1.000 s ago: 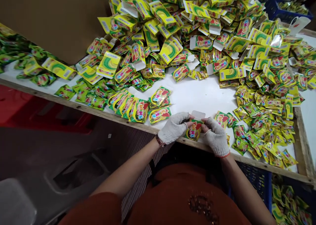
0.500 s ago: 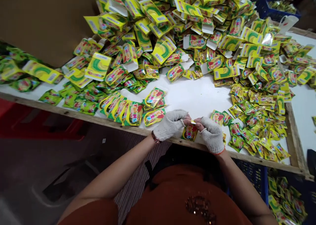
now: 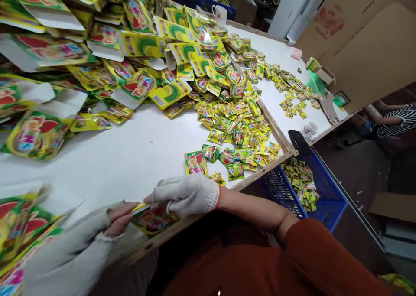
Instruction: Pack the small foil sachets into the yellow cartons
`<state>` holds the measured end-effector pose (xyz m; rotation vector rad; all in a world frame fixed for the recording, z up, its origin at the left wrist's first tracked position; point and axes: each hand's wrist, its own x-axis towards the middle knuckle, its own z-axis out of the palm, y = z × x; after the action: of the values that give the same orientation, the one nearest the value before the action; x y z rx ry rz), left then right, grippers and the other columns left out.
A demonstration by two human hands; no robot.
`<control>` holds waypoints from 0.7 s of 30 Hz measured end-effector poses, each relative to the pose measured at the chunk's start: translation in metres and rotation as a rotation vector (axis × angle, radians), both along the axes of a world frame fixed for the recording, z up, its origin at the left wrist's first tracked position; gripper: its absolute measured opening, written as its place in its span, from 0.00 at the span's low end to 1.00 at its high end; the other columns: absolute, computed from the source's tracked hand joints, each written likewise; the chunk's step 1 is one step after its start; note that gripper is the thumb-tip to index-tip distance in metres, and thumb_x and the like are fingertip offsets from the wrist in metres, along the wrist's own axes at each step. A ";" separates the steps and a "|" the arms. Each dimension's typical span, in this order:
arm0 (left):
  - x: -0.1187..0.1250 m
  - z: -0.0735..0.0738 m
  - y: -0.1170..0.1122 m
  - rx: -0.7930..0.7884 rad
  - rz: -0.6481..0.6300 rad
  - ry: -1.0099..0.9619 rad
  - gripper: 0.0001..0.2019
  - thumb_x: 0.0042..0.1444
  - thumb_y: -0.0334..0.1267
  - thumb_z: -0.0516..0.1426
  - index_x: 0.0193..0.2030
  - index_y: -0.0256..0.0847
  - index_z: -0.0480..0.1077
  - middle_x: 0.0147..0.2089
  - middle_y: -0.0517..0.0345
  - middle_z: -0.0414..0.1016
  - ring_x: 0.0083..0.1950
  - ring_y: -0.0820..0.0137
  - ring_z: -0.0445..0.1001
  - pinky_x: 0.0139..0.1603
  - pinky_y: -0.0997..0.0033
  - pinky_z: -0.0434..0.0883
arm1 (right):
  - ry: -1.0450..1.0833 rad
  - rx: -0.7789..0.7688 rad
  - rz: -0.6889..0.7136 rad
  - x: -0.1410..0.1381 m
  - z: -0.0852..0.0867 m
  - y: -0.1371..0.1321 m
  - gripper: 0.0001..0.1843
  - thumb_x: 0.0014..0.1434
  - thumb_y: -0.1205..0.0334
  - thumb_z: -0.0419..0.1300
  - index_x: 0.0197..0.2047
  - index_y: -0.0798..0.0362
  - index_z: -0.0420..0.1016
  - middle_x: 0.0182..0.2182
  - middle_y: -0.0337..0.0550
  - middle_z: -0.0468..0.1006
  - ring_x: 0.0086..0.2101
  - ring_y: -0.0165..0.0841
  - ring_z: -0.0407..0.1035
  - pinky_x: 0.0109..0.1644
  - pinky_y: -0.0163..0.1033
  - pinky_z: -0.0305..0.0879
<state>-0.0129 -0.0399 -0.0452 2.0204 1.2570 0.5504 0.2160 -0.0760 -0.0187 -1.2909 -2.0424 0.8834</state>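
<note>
A small yellow-green candy box (image 3: 154,221) with a printed fruit front lies at the table's front edge, between my hands. My left hand (image 3: 73,244), in a white knit glove with bare fingertips, pinches the box's top end. From the other side my right hand (image 3: 190,194), gloved the same way with an orange cuff, closes its fingers on that top edge. Part of the box is behind the right fingers. Just beyond the right hand lies another candy box (image 3: 196,162), with small wrapped candies (image 3: 236,171) to its right.
Candy boxes (image 3: 175,92), many with open flaps, are heaped across the white table (image 3: 130,157). A wooden rim (image 3: 276,129) divides it from a second table holding a phone (image 3: 299,143) and cup (image 3: 309,129). Below is a blue crate (image 3: 331,200). A person's striped sleeve (image 3: 401,120) shows at right.
My view has swung to the right, showing the second table and the room beyond. Both hands stay at the top of the same candy box.
</note>
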 end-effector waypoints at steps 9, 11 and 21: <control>0.014 0.012 -0.011 0.215 -0.155 -0.174 0.13 0.57 0.41 0.56 0.47 0.56 0.78 0.47 0.60 0.80 0.46 0.63 0.79 0.49 0.63 0.77 | 0.012 0.033 -0.190 -0.008 0.010 -0.023 0.18 0.51 0.77 0.56 0.33 0.43 0.78 0.37 0.35 0.78 0.38 0.30 0.73 0.45 0.29 0.70; 0.012 0.021 -0.003 0.299 -0.094 -0.056 0.13 0.60 0.43 0.54 0.47 0.47 0.76 0.51 0.54 0.78 0.53 0.61 0.77 0.56 0.60 0.74 | 0.081 0.058 -0.300 -0.002 0.008 -0.019 0.15 0.55 0.74 0.53 0.35 0.47 0.77 0.34 0.37 0.77 0.37 0.31 0.72 0.45 0.32 0.69; -0.035 0.061 0.052 -0.093 0.368 0.728 0.22 0.63 0.50 0.47 0.54 0.34 0.65 0.48 0.34 0.75 0.48 0.42 0.75 0.45 0.44 0.71 | -0.265 0.298 -0.632 0.085 0.005 0.008 0.09 0.59 0.63 0.56 0.40 0.54 0.77 0.34 0.46 0.74 0.37 0.39 0.69 0.44 0.42 0.65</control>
<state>-0.0478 0.0122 0.0160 1.9800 2.0599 -0.1197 0.3015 -0.0681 -0.0138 -1.7882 -1.6832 0.1223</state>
